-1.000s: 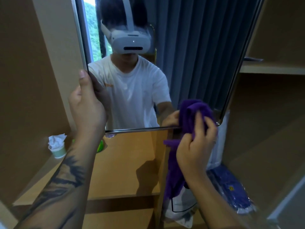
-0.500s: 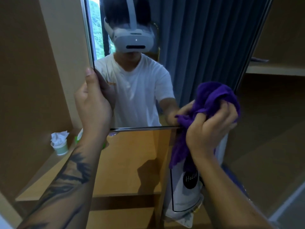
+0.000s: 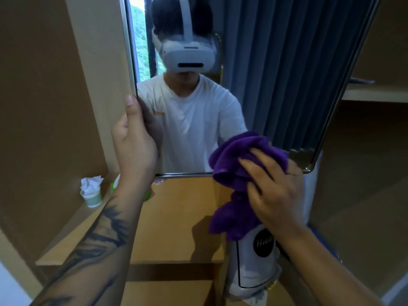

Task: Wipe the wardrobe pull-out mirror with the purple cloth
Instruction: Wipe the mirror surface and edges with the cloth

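Step in hand: You are wiping the lower right part of the mirror (image 3: 276, 74); much glass above your wiping grip looks not yet covered, judged from where the cloth sits.
Cloth position: The purple cloth (image 3: 238, 164) lies bunched under your right hand (image 3: 276, 191), pressed to the glass at the bottom edge; its tail hangs below the grip.
Right grip: Fingers spread and only lightly bent over the cloth, pressing it flat, not clenched.
Left grip: Your left hand (image 3: 134, 142) clasps the mirror's left edge, thumb pointing up along the frame, fingers wrapped behind.
Next move: Sweep the cloth upward and toward the steadying grip, with even pressure.
Arm pose: Both forearms reach forward, the right angled inward.
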